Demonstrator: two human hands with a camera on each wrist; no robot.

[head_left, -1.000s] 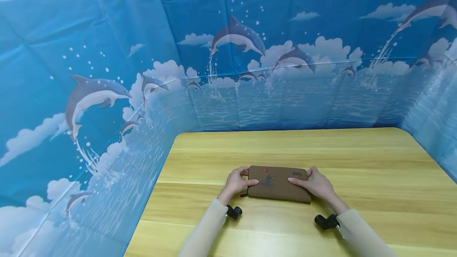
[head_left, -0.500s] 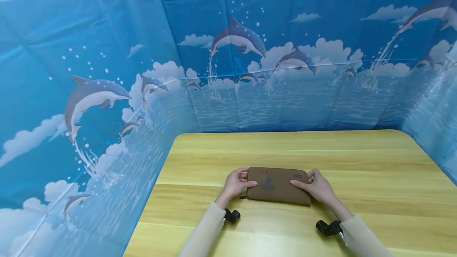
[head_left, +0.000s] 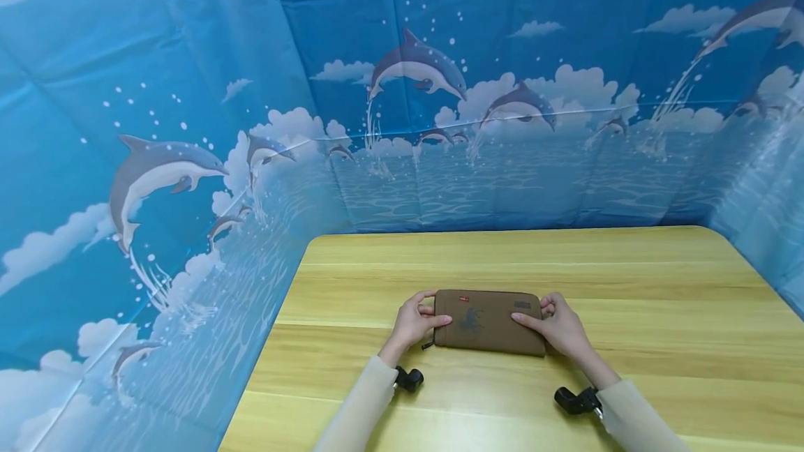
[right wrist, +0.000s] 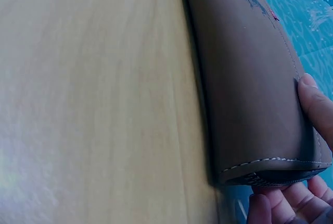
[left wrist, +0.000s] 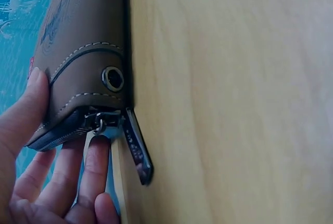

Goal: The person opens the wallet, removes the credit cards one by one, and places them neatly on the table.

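Observation:
A brown zip wallet (head_left: 488,335) lies lengthwise across the table, a dark printed emblem and a small red tag on its upper face. At its left end my left hand (head_left: 413,326) grips it, thumb on the face and fingers at the back and underside. My right hand (head_left: 563,326) holds the right end in the same manner. The left wrist view shows a metal eyelet (left wrist: 113,79) near the closed-looking zip end and a dark zip pull (left wrist: 138,148) hanging loose beside the fingers. Stitching runs along the wallet's right end (right wrist: 270,160) in the right wrist view.
The light wooden table (head_left: 502,260) has rounded far corners. Behind it and along both sides hangs a blue curtain (head_left: 402,180) printed with dolphins and clouds. A black wrist camera (head_left: 410,379) sits under the left sleeve, another (head_left: 574,401) by the right.
The wallet has shifted very slightly to the left with both hands still on it. The right wrist has turned a little; both grips look much the same.

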